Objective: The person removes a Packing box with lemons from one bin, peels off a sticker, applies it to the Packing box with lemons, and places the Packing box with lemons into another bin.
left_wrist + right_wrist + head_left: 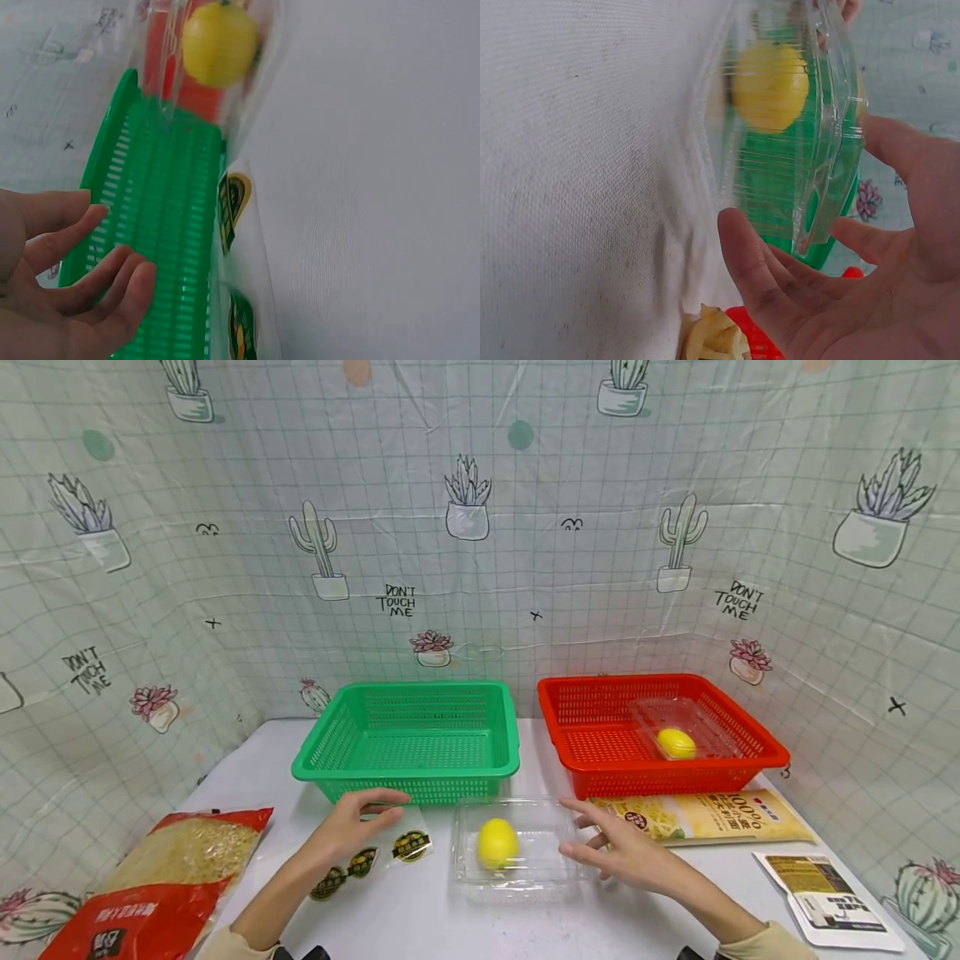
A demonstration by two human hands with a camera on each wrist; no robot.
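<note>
A clear plastic box [536, 856] with a yellow lemon-like fruit [497, 843] inside it lies on the table between the two hands. My right hand [628, 853] is at the box's right side, fingers spread; in the right wrist view the thumb [900, 146] appears to touch the rim, and nothing is gripped. To the left of the box, my left hand [352, 828] hovers with loosely bent fingers that hold nothing. Just below it lies a clear strip with dark oval labels [411, 845]. The left wrist view shows this hand [82, 281] in front of the green basket.
A green basket [416, 772] stands behind the left hand. The red basket [675, 767] at the right holds another clear box [705, 727] with a yellow fruit. A yellow noodle packet [720, 817] and a small pouch [828, 900] lie at right, a red-and-clear bag [161, 885] at left.
</note>
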